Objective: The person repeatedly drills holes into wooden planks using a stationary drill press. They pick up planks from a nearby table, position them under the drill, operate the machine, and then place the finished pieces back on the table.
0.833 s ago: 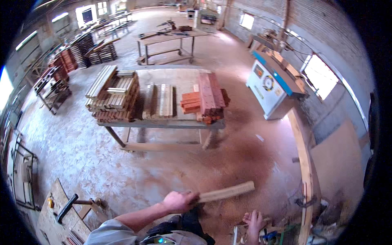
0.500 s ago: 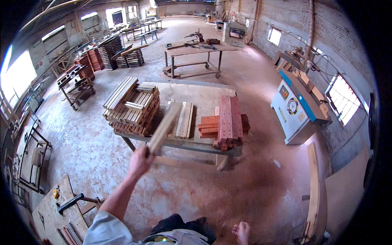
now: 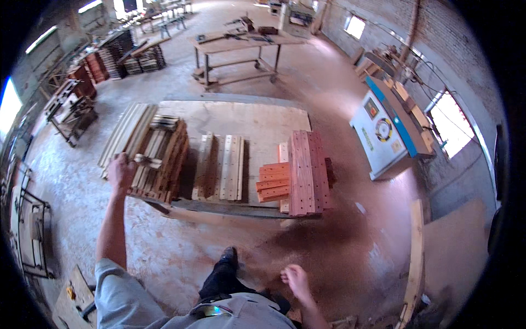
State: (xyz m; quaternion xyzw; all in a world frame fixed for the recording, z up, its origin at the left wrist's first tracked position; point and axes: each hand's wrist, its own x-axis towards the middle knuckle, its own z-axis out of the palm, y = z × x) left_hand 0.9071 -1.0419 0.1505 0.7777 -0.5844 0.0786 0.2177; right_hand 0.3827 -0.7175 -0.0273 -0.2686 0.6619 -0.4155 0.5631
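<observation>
While the left hand [image 3: 121, 171] grips a short wood piece [image 3: 147, 160] on the near-left stack [image 3: 161, 159], its length points right; the right hand [image 3: 296, 278] hangs loose, well apart.

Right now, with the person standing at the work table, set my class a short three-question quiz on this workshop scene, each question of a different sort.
1. True or false: the left hand rests on the stack of pale wooden slats at the left end of the table.
2. Which stack lies at the right end of the table? A. reddish boards B. metal pipes C. cardboard boxes
3. Fill in: the right hand hangs low by the person's side and holds ____.

Key: 1. true. 2. A. 3. nothing; it is open and clear of the table.
</observation>
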